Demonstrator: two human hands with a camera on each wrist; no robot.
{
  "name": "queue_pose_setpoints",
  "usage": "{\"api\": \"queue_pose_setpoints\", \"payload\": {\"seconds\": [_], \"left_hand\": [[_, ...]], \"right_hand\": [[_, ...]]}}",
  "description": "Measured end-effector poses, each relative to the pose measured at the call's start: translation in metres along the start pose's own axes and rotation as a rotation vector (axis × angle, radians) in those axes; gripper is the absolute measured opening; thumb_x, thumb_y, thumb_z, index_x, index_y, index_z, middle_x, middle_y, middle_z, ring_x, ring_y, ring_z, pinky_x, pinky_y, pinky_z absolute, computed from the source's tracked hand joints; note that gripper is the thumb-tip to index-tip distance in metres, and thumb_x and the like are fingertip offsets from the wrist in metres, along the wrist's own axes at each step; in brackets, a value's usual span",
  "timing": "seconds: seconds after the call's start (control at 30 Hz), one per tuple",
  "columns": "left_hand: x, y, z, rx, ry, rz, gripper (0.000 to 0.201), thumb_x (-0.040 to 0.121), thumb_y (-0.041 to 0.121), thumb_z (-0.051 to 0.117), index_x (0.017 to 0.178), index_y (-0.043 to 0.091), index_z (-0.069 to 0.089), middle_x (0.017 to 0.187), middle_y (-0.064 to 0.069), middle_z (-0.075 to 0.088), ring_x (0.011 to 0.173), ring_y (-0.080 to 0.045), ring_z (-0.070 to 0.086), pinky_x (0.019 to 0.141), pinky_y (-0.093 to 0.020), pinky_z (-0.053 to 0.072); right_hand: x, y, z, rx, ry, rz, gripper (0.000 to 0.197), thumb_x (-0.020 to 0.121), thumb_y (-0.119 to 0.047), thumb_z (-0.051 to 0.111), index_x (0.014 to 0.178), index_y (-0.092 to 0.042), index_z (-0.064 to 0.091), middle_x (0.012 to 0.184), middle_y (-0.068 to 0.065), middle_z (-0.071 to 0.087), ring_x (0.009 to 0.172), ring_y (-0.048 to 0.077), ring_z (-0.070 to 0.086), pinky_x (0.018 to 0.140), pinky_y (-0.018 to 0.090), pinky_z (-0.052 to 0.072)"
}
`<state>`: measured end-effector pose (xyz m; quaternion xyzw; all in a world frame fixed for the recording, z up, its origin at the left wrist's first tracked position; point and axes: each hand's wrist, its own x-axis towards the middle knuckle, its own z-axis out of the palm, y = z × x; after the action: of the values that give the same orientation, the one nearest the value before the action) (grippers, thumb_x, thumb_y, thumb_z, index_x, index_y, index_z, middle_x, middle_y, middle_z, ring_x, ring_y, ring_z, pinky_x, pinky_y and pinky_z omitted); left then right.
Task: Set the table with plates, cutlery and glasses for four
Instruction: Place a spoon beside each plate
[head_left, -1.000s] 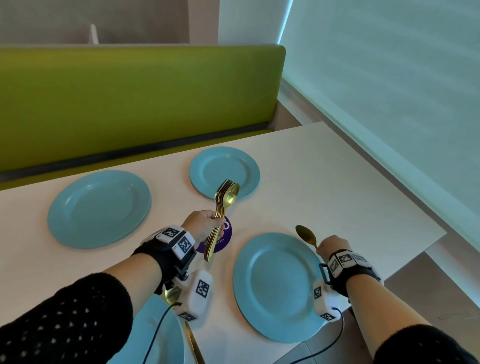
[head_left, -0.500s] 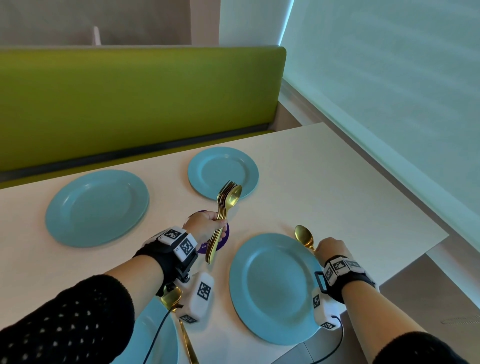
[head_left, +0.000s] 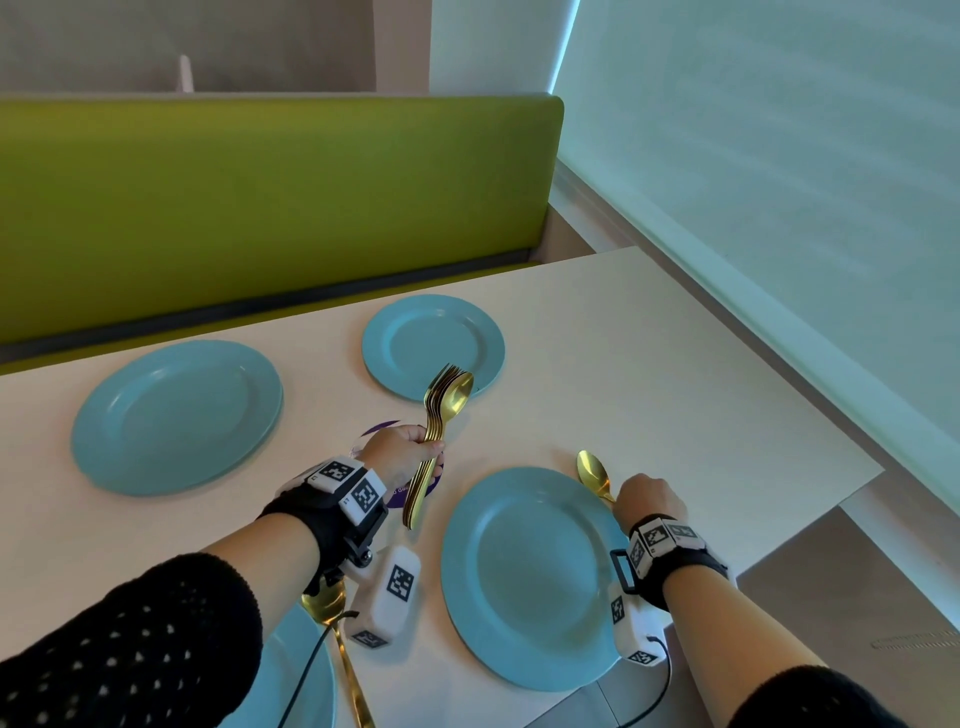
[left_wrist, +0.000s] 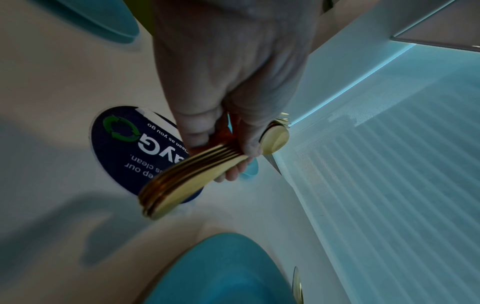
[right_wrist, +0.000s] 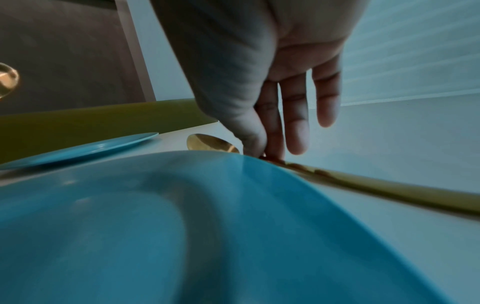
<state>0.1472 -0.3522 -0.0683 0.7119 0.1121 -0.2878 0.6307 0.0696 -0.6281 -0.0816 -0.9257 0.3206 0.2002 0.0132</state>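
- A gold spoon (head_left: 594, 474) lies on the desk (head_left: 649, 374) just right of the near blue plate (head_left: 535, 577); the right hand (head_left: 649, 501) pinches its neck, other fingers (right_wrist: 326, 98) straight.
- Bare desk runs from that hand to the right edge.
- The left hand (head_left: 397, 457) grips a gold cutlery bundle (head_left: 441, 415) above a purple sticker (left_wrist: 122, 144).
- The hand hides part of the spoon's handle.

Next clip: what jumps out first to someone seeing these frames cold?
The fan of gold forks and spoons gripped upright in the left hand over the white table's middle. Next, the single gold spoon that the right hand pinches down beside the near round teal plate. Behind, a green bench backrest.
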Motion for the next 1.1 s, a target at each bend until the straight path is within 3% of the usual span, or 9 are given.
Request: {"api": "queue_pose_setpoints", "payload": {"seconds": [0.2,0.43,0.7,0.83,0.93,1.1], "left_hand": [[0.0,0.001,0.008,-0.02,-0.025,-0.011,0.011,0.091,0.002,0.055,0.081,0.006,0.058,0.072,-0.009,0.06,0.062,-0.018,0.057,0.053,-0.02,0.055],[-0.001,0.003,0.009,-0.007,-0.021,-0.003,0.015,0.092,0.003,0.055,0.079,0.007,0.058,0.072,-0.009,0.06,0.062,-0.018,0.057,0.054,-0.021,0.054],[-0.007,0.004,0.003,-0.006,0.006,-0.001,0.014,0.091,0.003,0.056,0.078,0.008,0.06,0.07,-0.008,0.061,0.047,-0.009,0.059,0.06,-0.026,0.054],[-0.014,0.006,-0.001,-0.025,-0.028,-0.034,0.011,0.092,0.004,0.055,0.083,0.005,0.06,0.065,-0.006,0.06,0.044,-0.009,0.058,0.049,-0.021,0.053],[-0.021,0.008,-0.007,0.045,-0.046,-0.059,0.012,0.092,0.008,0.056,0.082,0.007,0.061,0.062,-0.003,0.061,0.052,-0.012,0.055,0.045,-0.018,0.05],[-0.034,0.01,-0.024,0.165,-0.089,-0.103,0.015,0.093,0.007,0.053,0.079,0.008,0.059,0.067,-0.004,0.06,0.059,-0.013,0.052,0.055,-0.022,0.042]], "right_hand": [[-0.003,0.003,-0.001,0.02,0.0,0.002,0.024,0.091,-0.009,0.042,0.098,-0.009,0.064,0.104,0.007,0.067,0.095,0.023,0.065,0.08,0.028,0.051],[-0.006,0.002,-0.002,0.035,-0.007,0.008,0.024,0.091,-0.008,0.042,0.098,-0.009,0.065,0.104,0.007,0.067,0.094,0.023,0.065,0.079,0.028,0.05],[-0.011,-0.001,-0.01,0.081,0.006,0.008,0.024,0.092,-0.01,0.043,0.099,-0.009,0.067,0.098,0.007,0.068,0.092,0.024,0.066,0.07,0.026,0.047],[-0.027,-0.024,-0.026,0.121,0.073,-0.112,0.029,0.093,-0.01,0.041,0.109,-0.012,0.065,0.11,0.009,0.066,0.103,0.027,0.063,0.077,0.03,0.048],[-0.048,-0.056,-0.036,0.21,0.096,-0.279,0.031,0.093,-0.015,0.045,0.119,-0.018,0.062,0.123,0.008,0.062,0.114,0.027,0.058,0.092,0.032,0.047],[-0.099,-0.119,-0.034,0.274,0.138,-0.594,0.03,0.096,-0.021,0.046,0.122,-0.02,0.062,0.121,0.004,0.062,0.112,0.023,0.057,0.092,0.028,0.042]]}}
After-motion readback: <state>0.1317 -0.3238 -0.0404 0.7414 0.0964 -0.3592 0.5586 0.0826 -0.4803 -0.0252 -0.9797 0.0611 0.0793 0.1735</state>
